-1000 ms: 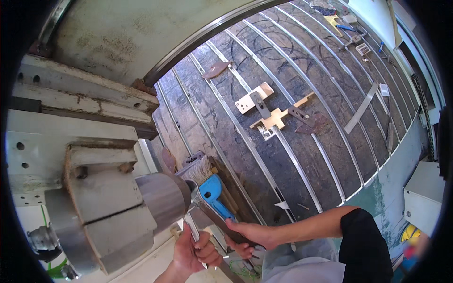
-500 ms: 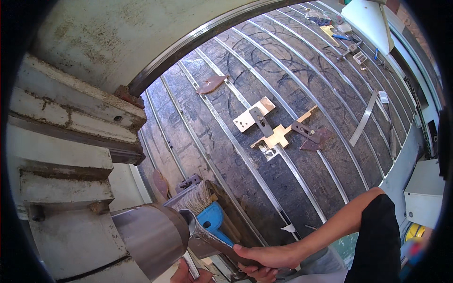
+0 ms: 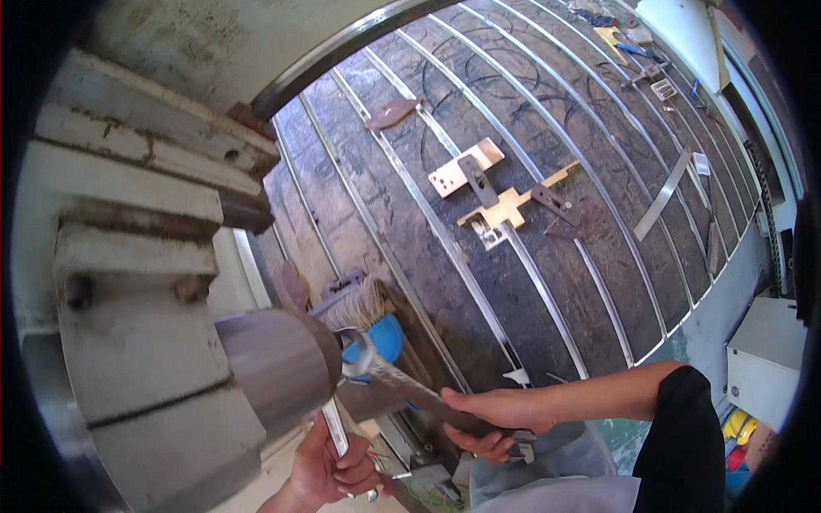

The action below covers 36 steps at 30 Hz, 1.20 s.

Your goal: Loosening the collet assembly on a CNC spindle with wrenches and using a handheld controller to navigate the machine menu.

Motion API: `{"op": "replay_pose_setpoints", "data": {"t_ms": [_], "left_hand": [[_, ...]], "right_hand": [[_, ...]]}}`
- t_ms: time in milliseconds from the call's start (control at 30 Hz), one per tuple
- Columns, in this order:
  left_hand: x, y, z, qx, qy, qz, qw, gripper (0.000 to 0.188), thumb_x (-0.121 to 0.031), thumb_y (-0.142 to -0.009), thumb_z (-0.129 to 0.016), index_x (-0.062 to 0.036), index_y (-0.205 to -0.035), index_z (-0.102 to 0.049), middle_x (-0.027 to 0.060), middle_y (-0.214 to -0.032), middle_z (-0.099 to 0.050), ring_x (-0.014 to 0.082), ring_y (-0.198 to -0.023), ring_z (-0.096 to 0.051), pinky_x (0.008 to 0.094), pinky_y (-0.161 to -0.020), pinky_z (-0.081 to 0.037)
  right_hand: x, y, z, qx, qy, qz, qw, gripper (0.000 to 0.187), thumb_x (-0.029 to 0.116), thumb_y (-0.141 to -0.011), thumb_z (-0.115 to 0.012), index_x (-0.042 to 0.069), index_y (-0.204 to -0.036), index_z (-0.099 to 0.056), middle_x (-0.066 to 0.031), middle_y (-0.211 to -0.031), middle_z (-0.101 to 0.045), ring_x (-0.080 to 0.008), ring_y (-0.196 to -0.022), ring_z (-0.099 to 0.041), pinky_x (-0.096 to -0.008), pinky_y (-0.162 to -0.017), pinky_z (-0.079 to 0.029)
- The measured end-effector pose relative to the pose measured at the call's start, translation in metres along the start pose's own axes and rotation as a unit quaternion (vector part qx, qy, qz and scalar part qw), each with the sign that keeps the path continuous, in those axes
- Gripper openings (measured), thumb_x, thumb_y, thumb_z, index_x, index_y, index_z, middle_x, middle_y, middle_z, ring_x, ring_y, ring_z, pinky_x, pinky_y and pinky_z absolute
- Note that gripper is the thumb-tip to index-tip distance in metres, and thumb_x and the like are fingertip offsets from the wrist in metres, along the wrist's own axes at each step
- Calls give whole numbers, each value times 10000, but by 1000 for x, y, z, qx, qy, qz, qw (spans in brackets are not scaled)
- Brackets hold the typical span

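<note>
My right hand (image 3: 506, 414) is wrapped round the dark handle of a large open-ended spanner (image 3: 398, 382). The spanner's jaw lies against or just beside the tip of the grey machine spindle (image 3: 278, 355); the exact contact is hidden. Lower down, my left hand (image 3: 329, 468) grips a slimmer silver spanner (image 3: 335, 427), held nearly upright. Its upper end reaches the underside of the spindle tip. A small metal piece (image 3: 523, 446) shows beside my right fingers, its kind unclear.
A slotted machine table (image 3: 410, 256) spreads beyond my hands. Brass-coloured plates (image 3: 505, 208) are clamped there under dark clamp bars (image 3: 476, 179). A bristle brush (image 3: 363, 306) with a blue part lies behind the large spanner. A steel ruler-like strip (image 3: 663, 197) rests farther right.
My left hand has risen further into view with its spanner. The large spanner's jaw now sits higher, near the spindle tip. The whole view has shifted slightly.
</note>
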<state>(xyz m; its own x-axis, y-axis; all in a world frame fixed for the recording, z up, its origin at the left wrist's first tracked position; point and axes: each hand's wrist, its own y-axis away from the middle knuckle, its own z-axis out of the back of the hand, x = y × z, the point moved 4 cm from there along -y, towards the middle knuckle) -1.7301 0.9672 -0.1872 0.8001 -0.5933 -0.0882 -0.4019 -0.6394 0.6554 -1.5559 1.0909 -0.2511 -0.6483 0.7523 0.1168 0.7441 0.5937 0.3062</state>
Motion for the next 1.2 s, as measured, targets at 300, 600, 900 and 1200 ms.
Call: {"op": "replay_pose_setpoints", "data": {"t_ms": [300, 600, 900, 1200], "left_hand": [[107, -67, -10, -117, -126, -89, 981, 694, -721, -875, -190, -109, -644, -422, -34, -494, -322, 118, -452, -339, 333, -706, -414], [159, -209, -57, -407, -325, -225, 824, 204, -173, -989, -417, 6, -940, -501, 16, -664, -482, 79, -604, -472, 240, -549, -400], [159, -304, -78, -415, -300, -380, 770, 174, -58, -936, -444, 32, -1081, -480, 65, -737, -539, 116, -708, -538, 265, -644, -445], [190, -236, -109, -512, -377, -526, 565, 563, -148, -814, -652, 25, -1301, -429, 206, -1121, -596, 289, -971, -610, 378, -798, -481]], "right_hand": [[-34, 101, 49, -467, 465, 220, 719, 368, 324, -922, -500, 3, -740, -506, -124, -553, -480, -278, -489, -505, -404, -512, -416], [-59, 206, 112, -627, 565, 259, 469, 266, 72, -826, -599, -76, -1038, -539, -227, -821, -576, -391, -695, -582, -424, -603, -445], [-70, 282, 141, -637, 641, 236, 357, 259, 39, -821, -585, -49, -1061, -539, -190, -912, -508, -395, -760, -551, -427, -674, -447], [-64, 264, 136, -598, 747, 183, 225, 247, 94, -789, -622, -31, -993, -562, -205, -953, -542, -419, -901, -550, -463, -784, -462]]}}
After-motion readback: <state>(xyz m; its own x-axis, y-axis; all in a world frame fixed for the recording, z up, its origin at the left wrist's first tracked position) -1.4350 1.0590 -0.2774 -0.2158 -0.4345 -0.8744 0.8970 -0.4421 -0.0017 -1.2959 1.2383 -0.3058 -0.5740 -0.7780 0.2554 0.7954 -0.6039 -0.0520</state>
